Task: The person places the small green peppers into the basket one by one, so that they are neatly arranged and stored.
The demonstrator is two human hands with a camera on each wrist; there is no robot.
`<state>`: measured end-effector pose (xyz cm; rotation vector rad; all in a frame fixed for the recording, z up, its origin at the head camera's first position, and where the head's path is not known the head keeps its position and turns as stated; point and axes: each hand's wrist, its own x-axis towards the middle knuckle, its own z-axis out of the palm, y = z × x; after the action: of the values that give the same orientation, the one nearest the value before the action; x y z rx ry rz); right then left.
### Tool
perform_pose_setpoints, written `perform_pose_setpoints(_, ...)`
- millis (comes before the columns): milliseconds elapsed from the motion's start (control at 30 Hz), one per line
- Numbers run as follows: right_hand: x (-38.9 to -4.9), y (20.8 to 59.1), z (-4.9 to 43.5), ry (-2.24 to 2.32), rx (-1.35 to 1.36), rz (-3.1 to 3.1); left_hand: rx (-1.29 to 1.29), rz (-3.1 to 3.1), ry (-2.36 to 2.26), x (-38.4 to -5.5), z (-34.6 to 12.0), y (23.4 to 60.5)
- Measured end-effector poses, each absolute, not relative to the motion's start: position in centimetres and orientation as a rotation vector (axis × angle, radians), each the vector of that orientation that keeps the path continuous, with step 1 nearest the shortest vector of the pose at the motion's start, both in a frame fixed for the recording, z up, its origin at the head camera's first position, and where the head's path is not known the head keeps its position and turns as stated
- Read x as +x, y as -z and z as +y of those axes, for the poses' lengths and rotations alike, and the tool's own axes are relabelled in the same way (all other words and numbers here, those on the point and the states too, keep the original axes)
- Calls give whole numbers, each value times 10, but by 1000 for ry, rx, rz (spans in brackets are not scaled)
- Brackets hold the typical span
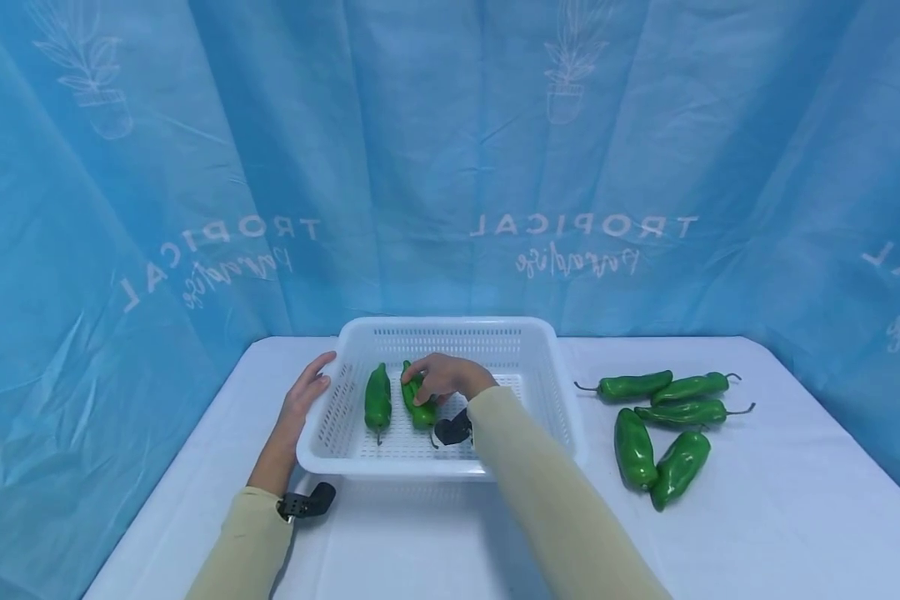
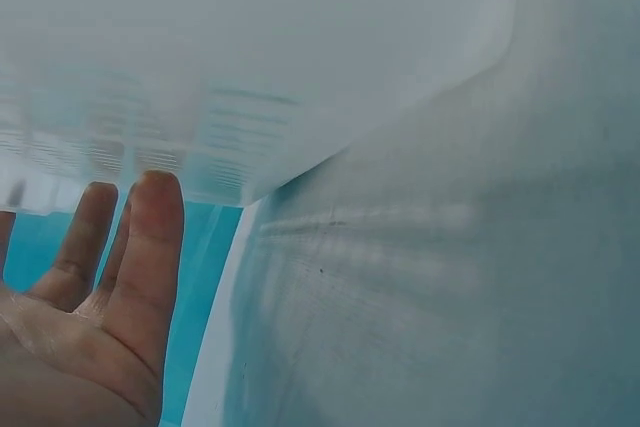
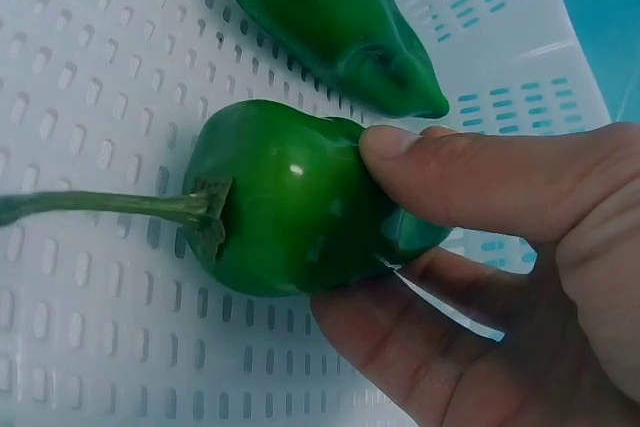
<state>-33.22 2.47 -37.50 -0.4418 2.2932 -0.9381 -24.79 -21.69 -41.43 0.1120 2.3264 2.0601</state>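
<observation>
Inside a white perforated basket (image 1: 450,468), my right hand (image 1: 450,379) holds a green pepper (image 1: 423,415). In the right wrist view the thumb and fingers grip this pepper (image 3: 285,202) from both sides, its stem pointing away from the hand. A second green pepper (image 1: 377,398) lies to its left on the basket floor, stem toward me. At the basket's left side is my left hand (image 1: 303,396), fingers extended along the outer wall. The left wrist view shows its straight fingertips (image 2: 155,197) at the slotted wall; whether they press on it I cannot tell.
Right of the basket, several green peppers lie on the white table, among them an upper one (image 1: 633,386) and a front one (image 1: 680,468). A blue printed curtain (image 1: 435,167) hangs behind the table and along both sides.
</observation>
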Motion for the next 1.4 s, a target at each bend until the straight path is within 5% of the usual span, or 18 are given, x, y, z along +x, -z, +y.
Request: perform_pose_setpoints(1400, -335, 375, 18, 924, -527, 2189, 86, 2303, -2090, -250, -216, 414)
